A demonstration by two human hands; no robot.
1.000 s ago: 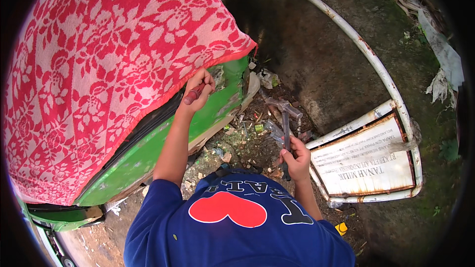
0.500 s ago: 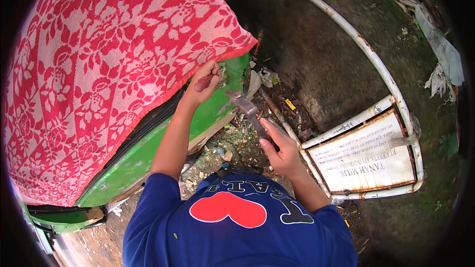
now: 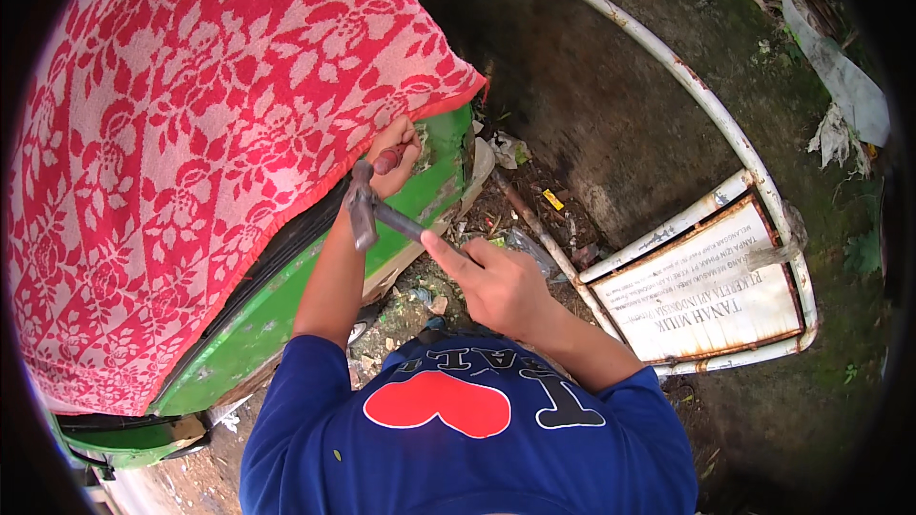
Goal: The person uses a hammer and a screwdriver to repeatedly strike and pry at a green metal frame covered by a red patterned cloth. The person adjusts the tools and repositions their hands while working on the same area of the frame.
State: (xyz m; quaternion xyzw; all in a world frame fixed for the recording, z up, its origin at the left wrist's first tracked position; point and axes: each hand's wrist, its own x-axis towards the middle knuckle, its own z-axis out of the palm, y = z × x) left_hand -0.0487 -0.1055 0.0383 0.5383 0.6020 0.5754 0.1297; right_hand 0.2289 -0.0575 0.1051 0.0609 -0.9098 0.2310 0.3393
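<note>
My left hand (image 3: 401,174) is closed around a tool's reddish-brown handle (image 3: 386,161), against the green body panel (image 3: 431,193) of a vehicle. The tool's working end is hidden behind my fingers, so its kind does not show. In my right hand (image 3: 510,284) is a hammer (image 3: 362,212) with a dark shaft, gripped near the shaft's end. The hammer's metal head hangs over my left wrist, close to the reddish handle's end; whether they touch I cannot tell. Beside my left hand, a red and pink floral blanket (image 3: 219,105) covers the vehicle's upper part.
A bent white pipe frame (image 3: 682,72) curves along the right side, carrying a rusty-edged white sign (image 3: 711,286). Litter and stones lie on the soil below the panel, with a small yellow wrapper (image 3: 552,199). Torn plastic sheeting (image 3: 840,72) lies at the far right.
My right hand has moved left with the hammer, bringing its head from beside the panel to over my left wrist. My left hand stays at the panel with the same tool.
</note>
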